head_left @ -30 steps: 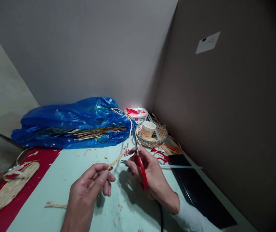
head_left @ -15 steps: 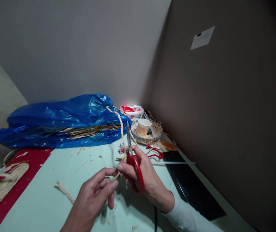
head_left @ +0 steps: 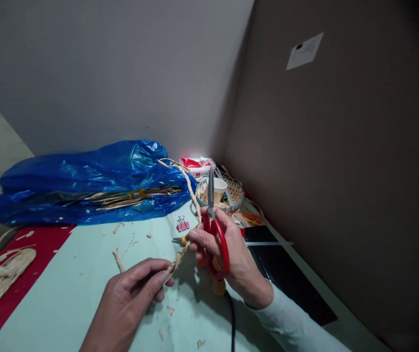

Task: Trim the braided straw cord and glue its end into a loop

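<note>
plainly, a gap separates braid from scissor blades.

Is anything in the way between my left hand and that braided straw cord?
Nothing visible: your left hand pinches the braided straw cord directly. The red-handled scissors are in your right hand, farther along the cord, not between.

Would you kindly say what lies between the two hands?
In the head view, a stretch of braided straw cord runs from left hand to right hand.
</note>
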Demonstrator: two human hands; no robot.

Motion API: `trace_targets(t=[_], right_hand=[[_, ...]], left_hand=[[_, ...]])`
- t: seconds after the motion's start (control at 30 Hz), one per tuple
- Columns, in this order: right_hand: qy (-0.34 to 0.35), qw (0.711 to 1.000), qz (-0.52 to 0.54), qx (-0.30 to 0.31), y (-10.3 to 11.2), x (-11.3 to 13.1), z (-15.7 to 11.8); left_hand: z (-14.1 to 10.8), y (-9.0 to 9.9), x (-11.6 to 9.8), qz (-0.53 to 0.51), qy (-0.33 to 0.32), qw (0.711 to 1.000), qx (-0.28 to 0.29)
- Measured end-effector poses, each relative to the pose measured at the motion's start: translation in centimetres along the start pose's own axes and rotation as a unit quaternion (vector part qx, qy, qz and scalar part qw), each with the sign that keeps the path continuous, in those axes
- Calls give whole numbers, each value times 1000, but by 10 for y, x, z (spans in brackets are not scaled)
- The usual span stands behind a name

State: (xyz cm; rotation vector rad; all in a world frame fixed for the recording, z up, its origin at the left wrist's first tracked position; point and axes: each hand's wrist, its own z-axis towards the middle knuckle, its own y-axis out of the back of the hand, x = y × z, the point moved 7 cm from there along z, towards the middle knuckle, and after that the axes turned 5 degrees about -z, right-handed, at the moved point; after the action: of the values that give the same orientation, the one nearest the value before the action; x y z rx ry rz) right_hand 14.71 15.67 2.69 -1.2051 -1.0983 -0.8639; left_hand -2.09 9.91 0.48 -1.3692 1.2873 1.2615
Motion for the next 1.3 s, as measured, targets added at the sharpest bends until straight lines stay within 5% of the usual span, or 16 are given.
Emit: trace_targets(t=[0.2,0.33,0.5,0.6,0.87,1.0,1.3], right_hand=[[15,997,-72,15,2,1,1],[119,972,-203,-17,9,10,1],[345,818,-460,8,-4,26,-16],[408,734,-542,28,-13,27,-25],[480,611,-629,-25,-18,37,-31],[490,589,-642,-31,-19,37,-33],[468,620,-629,-2,-22,31,-32]], left_hand=[[-6,10,2,-39,21,998,-33],[-3,21,7,-154,40,985,-67],[4,29,2,-232,32,969,-76],[5,33,-4,-253,16,964,-83],[1,36,-12,-280,15,956,-83],[0,34,-13,-280,6,957,-75],[-3,30,-13,-263,6,963,-63]])
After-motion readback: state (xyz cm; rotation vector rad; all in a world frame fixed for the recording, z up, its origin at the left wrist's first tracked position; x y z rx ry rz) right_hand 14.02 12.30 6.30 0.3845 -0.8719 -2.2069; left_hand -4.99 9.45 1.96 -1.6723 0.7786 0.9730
